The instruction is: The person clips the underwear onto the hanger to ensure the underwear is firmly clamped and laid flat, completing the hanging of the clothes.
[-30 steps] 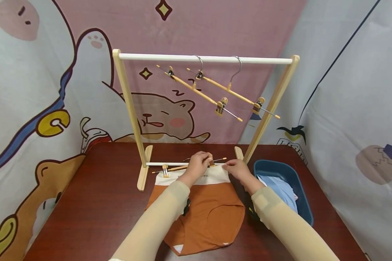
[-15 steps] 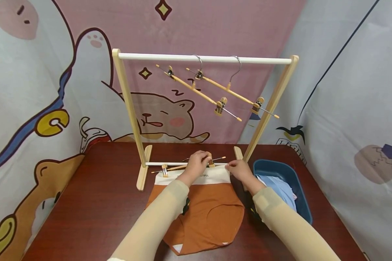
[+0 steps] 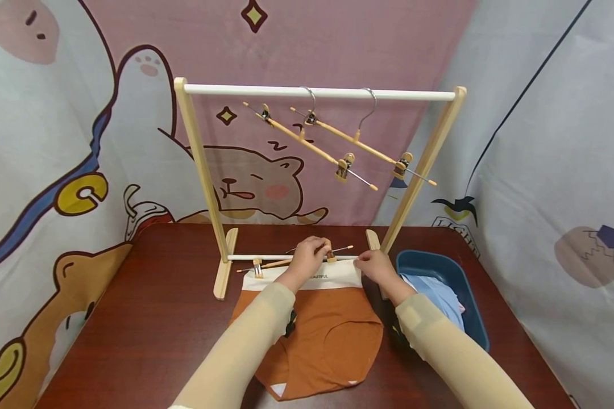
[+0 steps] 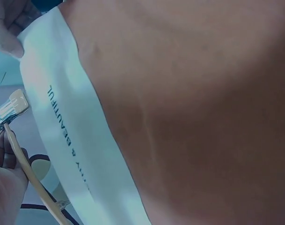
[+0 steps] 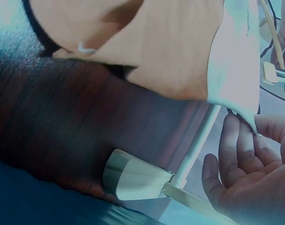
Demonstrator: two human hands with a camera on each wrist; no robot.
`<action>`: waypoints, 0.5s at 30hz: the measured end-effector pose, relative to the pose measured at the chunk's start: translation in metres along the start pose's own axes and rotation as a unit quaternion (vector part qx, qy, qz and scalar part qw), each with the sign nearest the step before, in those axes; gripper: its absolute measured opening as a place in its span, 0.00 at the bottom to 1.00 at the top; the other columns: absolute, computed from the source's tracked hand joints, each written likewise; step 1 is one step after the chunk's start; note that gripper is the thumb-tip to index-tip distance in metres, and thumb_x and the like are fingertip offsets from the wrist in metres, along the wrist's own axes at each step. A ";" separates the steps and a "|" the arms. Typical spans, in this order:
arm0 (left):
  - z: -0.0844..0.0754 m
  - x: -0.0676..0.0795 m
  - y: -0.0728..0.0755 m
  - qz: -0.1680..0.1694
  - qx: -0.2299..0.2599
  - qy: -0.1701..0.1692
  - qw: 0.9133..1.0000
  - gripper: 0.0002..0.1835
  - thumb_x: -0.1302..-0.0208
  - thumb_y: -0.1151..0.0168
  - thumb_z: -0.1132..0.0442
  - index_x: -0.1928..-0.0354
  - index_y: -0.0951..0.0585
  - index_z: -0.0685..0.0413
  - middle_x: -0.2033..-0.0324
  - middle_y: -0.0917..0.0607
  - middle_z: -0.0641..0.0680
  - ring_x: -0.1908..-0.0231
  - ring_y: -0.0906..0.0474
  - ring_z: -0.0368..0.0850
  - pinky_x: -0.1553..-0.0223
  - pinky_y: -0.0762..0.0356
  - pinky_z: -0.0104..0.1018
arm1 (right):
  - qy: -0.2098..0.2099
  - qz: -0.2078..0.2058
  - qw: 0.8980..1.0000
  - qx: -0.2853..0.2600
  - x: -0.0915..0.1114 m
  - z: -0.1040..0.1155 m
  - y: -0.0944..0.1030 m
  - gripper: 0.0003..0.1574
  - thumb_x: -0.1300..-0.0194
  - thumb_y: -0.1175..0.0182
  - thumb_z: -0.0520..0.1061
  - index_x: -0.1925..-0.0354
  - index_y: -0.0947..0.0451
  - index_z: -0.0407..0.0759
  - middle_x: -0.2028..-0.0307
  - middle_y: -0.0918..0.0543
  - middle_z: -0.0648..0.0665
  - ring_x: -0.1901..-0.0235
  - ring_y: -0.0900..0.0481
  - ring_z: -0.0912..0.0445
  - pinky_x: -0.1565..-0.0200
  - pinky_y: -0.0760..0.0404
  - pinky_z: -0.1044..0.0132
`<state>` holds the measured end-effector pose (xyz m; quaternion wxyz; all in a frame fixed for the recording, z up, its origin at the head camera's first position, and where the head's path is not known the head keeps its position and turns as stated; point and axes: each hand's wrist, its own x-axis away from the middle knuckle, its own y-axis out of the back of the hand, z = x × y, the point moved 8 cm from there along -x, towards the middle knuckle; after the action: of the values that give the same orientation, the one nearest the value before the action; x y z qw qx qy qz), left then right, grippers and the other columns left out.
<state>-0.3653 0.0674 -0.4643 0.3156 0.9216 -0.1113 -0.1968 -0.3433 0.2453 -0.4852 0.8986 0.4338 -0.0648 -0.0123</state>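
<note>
Head view: I have the orange briefs spread on the counter, on the near side of both grips, their long cream waistband running crosswise just below them. The right grip pinches the band's right corner between thumb and fingers. The left grip has its fingers curled, pinching the right-hand clip of the hanger, whose bar runs leftward from that grip, roughly along the band.

On the left wrist view I see that clip just beside the band's top edge, apart from it, broad end toward the cloth. I judge that narrow gap decisive: the clip lies left of the right grip, and the left grip is nearer it. Farther left of the left grip, the left-hand clip overlaps the band; I can't tell how firmly it bites.
</note>
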 end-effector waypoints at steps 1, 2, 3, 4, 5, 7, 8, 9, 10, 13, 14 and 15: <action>0.000 0.000 0.000 -0.001 -0.001 -0.002 1.000 0.11 0.33 0.43 0.60 0.55 0.17 0.55 0.54 0.18 0.55 0.50 0.22 0.48 0.48 0.25 0.40 | 0.004 -0.002 1.000 0.000 0.000 0.000 0.001 0.17 0.38 0.40 0.45 0.59 0.18 0.32 0.69 0.16 0.39 0.73 0.22 0.55 0.72 0.27 0.66; 0.000 0.000 -0.001 -0.002 0.001 -0.005 1.000 0.10 0.33 0.43 0.60 0.56 0.17 0.55 0.55 0.17 0.55 0.50 0.22 0.48 0.48 0.25 0.40 | 0.007 -0.004 1.000 -0.003 -0.001 0.001 0.001 0.17 0.37 0.41 0.46 0.59 0.18 0.33 0.68 0.16 0.39 0.72 0.23 0.54 0.72 0.28 0.65; 0.001 0.000 -0.001 -0.004 0.003 -0.008 1.000 0.10 0.34 0.43 0.60 0.56 0.17 0.55 0.55 0.17 0.55 0.50 0.22 0.48 0.47 0.25 0.40 | 0.013 -0.005 1.000 -0.004 -0.001 0.002 0.002 0.16 0.37 0.41 0.46 0.59 0.18 0.33 0.66 0.16 0.39 0.71 0.24 0.53 0.71 0.28 0.65; 0.001 0.001 -0.002 -0.005 0.002 -0.012 1.000 0.10 0.34 0.43 0.60 0.57 0.17 0.55 0.55 0.17 0.55 0.51 0.21 0.48 0.47 0.25 0.40 | 0.020 -0.005 1.000 -0.006 -0.001 0.004 0.002 0.16 0.36 0.41 0.46 0.58 0.18 0.34 0.65 0.16 0.39 0.70 0.25 0.52 0.71 0.28 0.64; 0.001 0.001 -0.002 -0.007 0.004 -0.014 1.000 0.10 0.34 0.43 0.60 0.57 0.17 0.55 0.55 0.17 0.55 0.51 0.21 0.48 0.47 0.25 0.40 | 0.026 -0.003 1.000 -0.009 0.000 0.005 0.003 0.16 0.36 0.41 0.45 0.58 0.18 0.34 0.64 0.16 0.38 0.69 0.25 0.52 0.70 0.28 0.64; 0.001 0.001 -0.002 -0.005 0.003 -0.015 1.000 0.10 0.34 0.43 0.60 0.57 0.17 0.54 0.55 0.17 0.55 0.51 0.21 0.48 0.47 0.25 0.39 | 0.036 0.002 0.999 -0.011 0.001 0.008 0.003 0.15 0.36 0.41 0.45 0.58 0.18 0.35 0.63 0.17 0.38 0.68 0.25 0.51 0.69 0.28 0.63; 0.001 0.001 -0.002 -0.005 0.002 -0.014 1.000 0.09 0.34 0.43 0.59 0.58 0.17 0.54 0.56 0.17 0.55 0.51 0.22 0.47 0.47 0.25 0.39 | 0.040 0.004 0.999 -0.011 0.001 0.009 0.003 0.14 0.36 0.41 0.45 0.59 0.17 0.35 0.63 0.17 0.39 0.69 0.26 0.51 0.70 0.28 0.63; 0.002 0.001 -0.002 -0.005 0.001 -0.012 1.000 0.10 0.34 0.43 0.59 0.57 0.17 0.54 0.55 0.17 0.55 0.50 0.22 0.48 0.47 0.25 0.39 | 0.043 0.004 0.999 -0.008 0.001 0.010 0.003 0.14 0.36 0.40 0.45 0.59 0.17 0.35 0.64 0.17 0.39 0.69 0.26 0.52 0.69 0.28 0.64; 0.002 0.001 -0.002 -0.005 -0.001 -0.011 1.000 0.11 0.34 0.43 0.59 0.56 0.17 0.55 0.55 0.17 0.55 0.50 0.22 0.48 0.47 0.25 0.39 | 0.048 0.007 0.999 -0.005 0.001 0.010 0.003 0.13 0.36 0.40 0.44 0.60 0.17 0.35 0.65 0.17 0.39 0.70 0.26 0.52 0.70 0.28 0.64; 0.002 0.001 -0.001 -0.005 -0.004 -0.005 1.000 0.13 0.33 0.43 0.59 0.52 0.17 0.57 0.53 0.17 0.56 0.49 0.22 0.49 0.47 0.25 0.39 | 0.055 0.013 0.998 0.004 0.002 0.011 0.003 0.12 0.36 0.40 0.44 0.61 0.17 0.35 0.66 0.17 0.40 0.70 0.26 0.52 0.69 0.28 0.64; 0.002 0.000 0.000 -0.005 -0.003 -0.001 1.000 0.14 0.33 0.43 0.59 0.51 0.18 0.57 0.53 0.18 0.56 0.49 0.22 0.49 0.46 0.25 0.39 | 0.057 0.015 0.998 0.005 0.002 0.012 0.003 0.12 0.36 0.40 0.44 0.61 0.17 0.36 0.66 0.17 0.40 0.70 0.26 0.52 0.69 0.28 0.64; 0.002 0.000 0.000 -0.004 -0.003 0.001 1.000 0.15 0.33 0.43 0.59 0.49 0.18 0.58 0.52 0.18 0.57 0.48 0.22 0.49 0.46 0.25 0.40 | 0.061 0.018 0.998 0.005 0.002 0.012 0.004 0.13 0.36 0.40 0.44 0.61 0.17 0.35 0.65 0.17 0.39 0.69 0.25 0.52 0.68 0.27 0.63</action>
<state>-0.3660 0.0660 -0.4661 0.3176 0.9213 -0.1064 -0.1972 -0.3427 0.2381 -0.4742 0.8986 0.4373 -0.0173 0.0304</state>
